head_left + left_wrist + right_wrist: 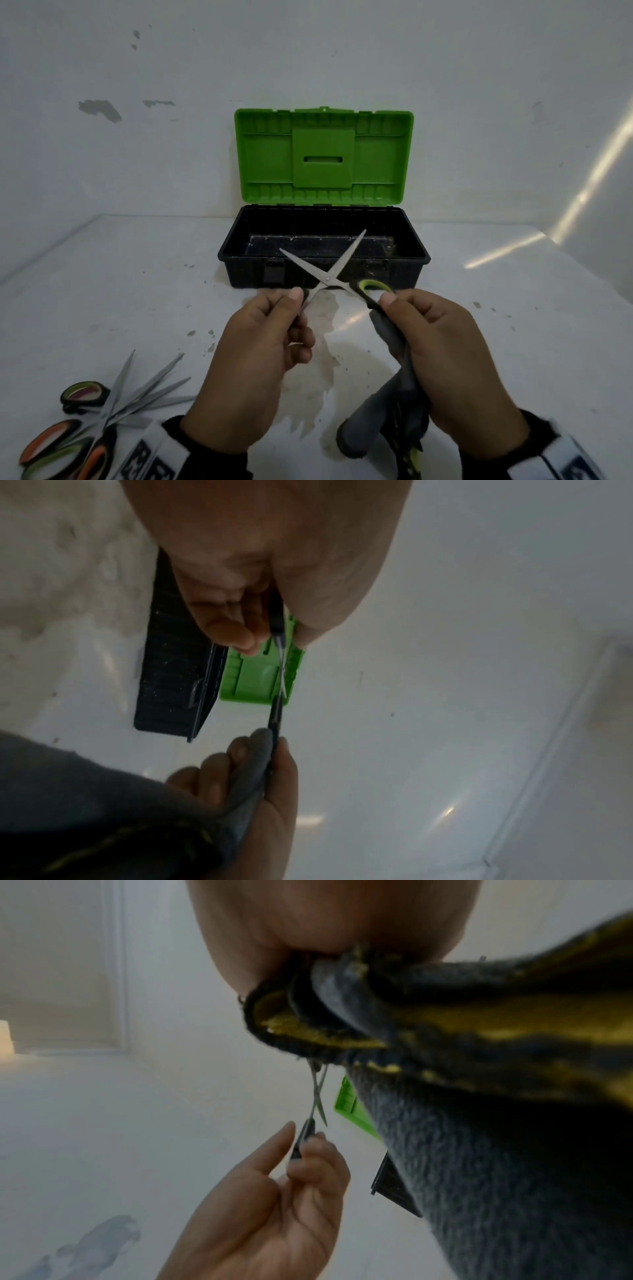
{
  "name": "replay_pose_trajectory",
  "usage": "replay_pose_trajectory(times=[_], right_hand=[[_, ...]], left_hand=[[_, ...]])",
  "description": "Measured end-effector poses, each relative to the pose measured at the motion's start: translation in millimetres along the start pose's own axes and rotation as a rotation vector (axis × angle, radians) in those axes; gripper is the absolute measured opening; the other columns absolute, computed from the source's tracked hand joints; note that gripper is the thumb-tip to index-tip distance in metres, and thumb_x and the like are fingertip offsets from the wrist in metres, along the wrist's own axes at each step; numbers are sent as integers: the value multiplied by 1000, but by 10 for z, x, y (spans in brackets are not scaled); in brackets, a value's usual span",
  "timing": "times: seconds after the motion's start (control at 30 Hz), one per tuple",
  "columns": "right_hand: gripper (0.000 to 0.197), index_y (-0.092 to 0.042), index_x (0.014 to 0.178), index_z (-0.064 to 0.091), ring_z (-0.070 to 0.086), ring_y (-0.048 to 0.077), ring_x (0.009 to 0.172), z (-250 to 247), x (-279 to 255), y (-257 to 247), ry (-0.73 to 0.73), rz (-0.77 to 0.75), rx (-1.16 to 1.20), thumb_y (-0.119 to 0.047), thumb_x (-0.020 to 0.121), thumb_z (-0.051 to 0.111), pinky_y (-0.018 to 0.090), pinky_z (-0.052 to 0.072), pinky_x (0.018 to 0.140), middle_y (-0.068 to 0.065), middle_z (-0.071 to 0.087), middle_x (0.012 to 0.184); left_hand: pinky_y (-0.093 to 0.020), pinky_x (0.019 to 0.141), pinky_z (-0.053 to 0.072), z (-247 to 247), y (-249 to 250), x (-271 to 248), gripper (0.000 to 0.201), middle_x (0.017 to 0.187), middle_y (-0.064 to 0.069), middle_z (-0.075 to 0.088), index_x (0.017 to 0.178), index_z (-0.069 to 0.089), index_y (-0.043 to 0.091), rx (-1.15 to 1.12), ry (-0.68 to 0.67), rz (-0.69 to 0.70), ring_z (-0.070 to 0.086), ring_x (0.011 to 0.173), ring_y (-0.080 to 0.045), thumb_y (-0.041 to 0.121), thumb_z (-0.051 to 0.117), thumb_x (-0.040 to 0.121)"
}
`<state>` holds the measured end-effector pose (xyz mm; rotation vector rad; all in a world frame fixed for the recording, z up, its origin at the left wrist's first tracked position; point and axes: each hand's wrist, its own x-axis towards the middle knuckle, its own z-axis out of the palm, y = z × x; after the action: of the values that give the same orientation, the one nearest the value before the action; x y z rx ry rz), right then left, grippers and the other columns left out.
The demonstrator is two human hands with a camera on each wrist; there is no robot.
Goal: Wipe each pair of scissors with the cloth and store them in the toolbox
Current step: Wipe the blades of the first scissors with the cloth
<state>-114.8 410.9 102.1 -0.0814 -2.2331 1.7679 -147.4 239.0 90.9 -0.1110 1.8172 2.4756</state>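
Observation:
A pair of scissors [327, 279] with a black and lime handle is held spread in an X just in front of the toolbox [239, 255]. My left hand [296, 301] pinches one handle, seen edge-on in the left wrist view as scissors [282, 666]. My right hand [387, 303] pinches the other handle, the lime loop, together with a grey cloth [390, 335] that hangs down to the table. In the right wrist view the cloth [479, 1137] fills the right side and the blades [316, 1096] cross above my left hand [274, 1191]. The black toolbox is empty, its green lid [323, 154] upright.
Several more scissors [102, 411] with orange and lime handles lie in a pile at the near left of the stained white table [137, 291]. A white wall stands right behind the toolbox.

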Motion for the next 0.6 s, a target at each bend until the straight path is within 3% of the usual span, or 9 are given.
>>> replay_pose_trajectory(times=[0.07, 0.13, 0.27, 0.47, 0.6], right_hand=[[33, -13, 66, 66, 48, 10, 47, 65, -45, 12, 30, -20, -13, -32, 92, 59, 22, 43, 51, -2, 51, 48], [29, -20, 67, 68, 51, 5, 50, 125, -76, 28, 30, -43, -11, -33, 92, 59, 16, 43, 52, -9, 56, 51], [22, -24, 72, 71, 58, 1, 54, 237, -144, 33, -35, -58, 4, -31, 91, 62, 9, 43, 52, -11, 64, 58], [12, -19, 78, 74, 64, 0, 60, 351, -220, 57, -54, -5, 128, -20, 88, 67, 8, 45, 55, -9, 70, 65], [11, -23, 78, 74, 66, 2, 65, 435, -241, 98, -52, -1, 124, -24, 87, 68, 11, 47, 58, -8, 71, 69]], left_hand=[[-25, 51, 49, 51, 5, 8, 19, 70, -6, 60, 83, 65, 10, -142, 37, -4, 59, 59, -14, 25, 59, 93], [-26, 57, 50, 85, -2, 24, 17, 71, -3, 62, 84, 67, 13, -258, 67, -3, 61, 63, -13, 27, 61, 92], [-30, 65, 54, 144, -23, 48, 22, 76, -3, 69, 93, 66, 13, -375, 92, 5, 71, 71, -16, 34, 60, 93], [-20, 57, 56, 106, -13, 71, 22, 74, -3, 71, 83, 66, 11, -432, 98, 50, 72, 70, -13, 33, 67, 81], [-22, 58, 56, 58, -10, 77, 24, 77, -2, 72, 87, 66, 14, -463, 98, 82, 71, 72, -12, 36, 67, 78]])
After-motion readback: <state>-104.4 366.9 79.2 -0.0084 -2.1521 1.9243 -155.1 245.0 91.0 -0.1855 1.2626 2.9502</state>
